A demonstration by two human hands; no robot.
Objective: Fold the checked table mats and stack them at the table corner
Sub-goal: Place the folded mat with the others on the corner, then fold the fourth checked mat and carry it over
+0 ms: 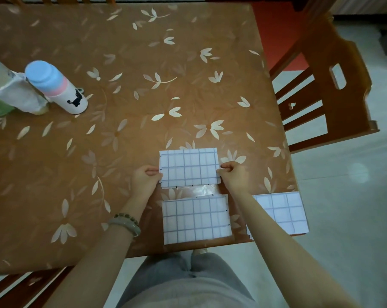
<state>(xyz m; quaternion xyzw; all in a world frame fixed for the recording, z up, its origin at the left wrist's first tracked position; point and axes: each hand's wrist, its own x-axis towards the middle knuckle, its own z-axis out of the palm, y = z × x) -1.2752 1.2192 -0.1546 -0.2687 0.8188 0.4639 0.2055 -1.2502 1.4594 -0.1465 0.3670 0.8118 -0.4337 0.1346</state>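
Head view looks down on a table (pixel 121 63) with a brown flowered cover, where a person holds one checked mat (pixel 189 167) by its two short edges, inward from the table's near edge and toward its right side. The left hand (pixel 144 178) pinches the mat's left edge about halfway along, its fingers (pixel 152 169) curled and closed on the edge. The right hand (pixel 233 175) does the same on the right edge, with its fingertips (pixel 226 166) pressed together on the mat. The mat spans the gap between the hands, long side across, and offset layers show along its near edge. Whether it rests on the table or is lifted off it cannot be told. A second mat (pixel 197 218) lies flat just nearer the person, between the forearms, reaching the near edge. A third mat (pixel 283 210) lies at the near right corner, partly hidden by the right forearm. Bracelets (pixel 127 223) circle the left wrist. Near the left edge stands a blue-capped bottle (pixel 57 90), well apart from the mats. A wooden chair (pixel 334 96) stands beside the right edge.
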